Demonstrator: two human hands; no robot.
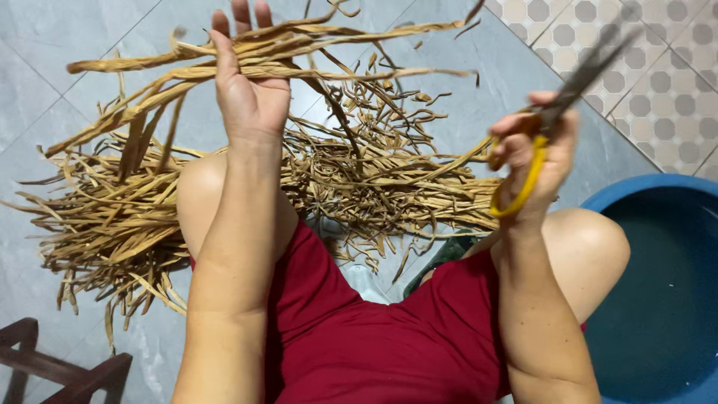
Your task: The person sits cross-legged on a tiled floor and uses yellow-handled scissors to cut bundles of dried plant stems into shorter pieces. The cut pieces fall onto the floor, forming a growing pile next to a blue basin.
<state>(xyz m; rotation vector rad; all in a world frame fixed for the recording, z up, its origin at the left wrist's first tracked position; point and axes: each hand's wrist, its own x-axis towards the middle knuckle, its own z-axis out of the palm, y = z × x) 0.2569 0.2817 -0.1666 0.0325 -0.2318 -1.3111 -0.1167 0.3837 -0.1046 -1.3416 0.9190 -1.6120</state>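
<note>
A home floor is suggested: grey tiles (45, 45) and patterned tiles (673, 97) are seen, with a blue basin (658, 299) and a wooden stool (45, 366).

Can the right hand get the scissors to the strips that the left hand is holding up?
Probably yes: the right hand holds the scissors beside the strips raised in the left hand, with only open air between.
</note>
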